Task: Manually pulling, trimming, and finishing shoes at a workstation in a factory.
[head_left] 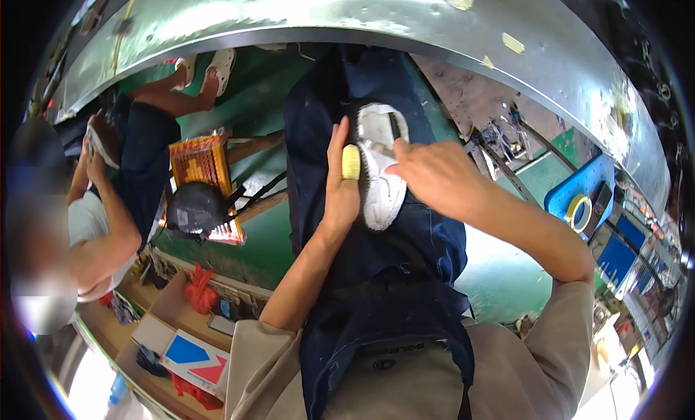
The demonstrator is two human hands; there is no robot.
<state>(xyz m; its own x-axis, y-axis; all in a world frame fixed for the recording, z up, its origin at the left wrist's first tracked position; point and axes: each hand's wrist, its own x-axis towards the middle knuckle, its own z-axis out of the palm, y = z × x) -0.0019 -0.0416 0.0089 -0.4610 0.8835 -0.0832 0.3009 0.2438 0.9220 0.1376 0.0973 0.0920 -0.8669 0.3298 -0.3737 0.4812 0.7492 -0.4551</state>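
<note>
A white shoe [385, 195] with a dark sole edge lies tilted over the dark blue apron [318, 123] on my lap. My left hand [342, 188] holds it from the left, the fingers stretched along the sole and the thumb side against it. A band of yellow tape [351, 162] is wrapped round a digit of this hand. My right hand [438, 172] comes in from the right, its fingers bent and pressed at the shoe's middle, near the opening. Whether a small greyish thing sits between those fingertips is too blurred to tell.
A curved metal edge [304, 14] runs across the front. At left a co-worker [108, 224] sits holding a shoe [103, 141]. Nearby are a beaded seat mat [203, 159], a black cap-like object [195, 208] and cardboard boxes [156, 333]. A blue stool [568, 195] at right bears a tape roll [579, 211].
</note>
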